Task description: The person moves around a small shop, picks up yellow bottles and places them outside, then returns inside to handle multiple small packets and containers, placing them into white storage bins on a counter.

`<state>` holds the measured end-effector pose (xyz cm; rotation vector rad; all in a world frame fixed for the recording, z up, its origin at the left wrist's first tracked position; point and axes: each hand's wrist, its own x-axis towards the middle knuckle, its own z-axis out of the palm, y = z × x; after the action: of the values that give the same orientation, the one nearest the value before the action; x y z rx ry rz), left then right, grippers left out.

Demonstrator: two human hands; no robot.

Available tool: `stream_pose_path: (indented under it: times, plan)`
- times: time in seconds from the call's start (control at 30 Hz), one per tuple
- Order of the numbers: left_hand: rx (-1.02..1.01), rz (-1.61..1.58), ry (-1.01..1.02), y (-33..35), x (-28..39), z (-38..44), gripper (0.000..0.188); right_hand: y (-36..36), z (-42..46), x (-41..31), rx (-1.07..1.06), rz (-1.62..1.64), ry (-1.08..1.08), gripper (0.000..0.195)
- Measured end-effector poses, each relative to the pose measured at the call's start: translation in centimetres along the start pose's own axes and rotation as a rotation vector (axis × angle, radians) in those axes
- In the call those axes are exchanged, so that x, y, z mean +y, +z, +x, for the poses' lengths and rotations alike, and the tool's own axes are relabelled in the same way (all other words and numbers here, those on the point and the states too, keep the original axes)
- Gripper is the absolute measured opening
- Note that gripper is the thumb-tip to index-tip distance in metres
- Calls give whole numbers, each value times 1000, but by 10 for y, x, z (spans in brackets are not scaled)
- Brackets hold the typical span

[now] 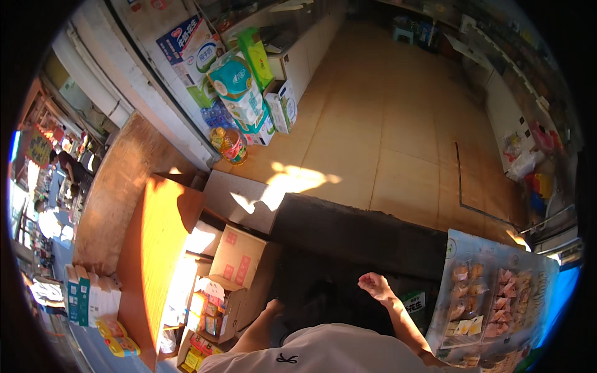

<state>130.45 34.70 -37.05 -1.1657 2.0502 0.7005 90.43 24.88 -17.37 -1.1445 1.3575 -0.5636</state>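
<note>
My left hand [275, 307] hangs low beside open cardboard boxes, its fingers mostly lost in shadow. Nearest to it is a cardboard box [239, 307] holding several small colourful packets, under a box with raised flaps [232, 261]. My right hand [374, 285] is lifted over the dark floor [322, 270] with its fingers curled in, and nothing shows in it. Right of that arm, a display tray of wrapped baked goods [506, 298] lies under clear plastic. A green and white carton [413, 302] sits low between the arm and the tray.
A wooden counter [154, 228] runs along my left, with stacked boxes [86, 296] and yellow packs [117, 338] beside it. Past a dark step edge [345, 212], a tan tiled floor [368, 121] stretches away. An oil bottle [231, 147] and tissue packs [235, 88] stand along its left side.
</note>
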Motion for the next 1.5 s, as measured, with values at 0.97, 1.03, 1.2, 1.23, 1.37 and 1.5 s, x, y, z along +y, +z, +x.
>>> stream_pose_path:
  times: [0.97, 1.03, 1.2, 1.23, 1.37, 1.5]
  plan:
    - [193, -978, -546, -453, -20, 125, 42, -268, 317, -248, -101, -64, -1, 26]
    - [120, -1120, -662, -431, -29, 140, 44, -266, 336, -262, -202, -106, -3, 28]
    - [-35, -907, -550, -492, -69, 171, 38, -279, 390, -273, -217, -171, -23, 30]
    - [-6, -876, -518, -509, -74, 179, 37, -283, 400, -285, -190, -233, -37, 32]
    - [58, -964, -354, -637, -111, 217, 33, -312, 423, -345, -246, -327, 19, 33]
    - [504, -1054, -59, -776, -166, 236, 26, -347, 464, -432, -319, -373, -6, 30]
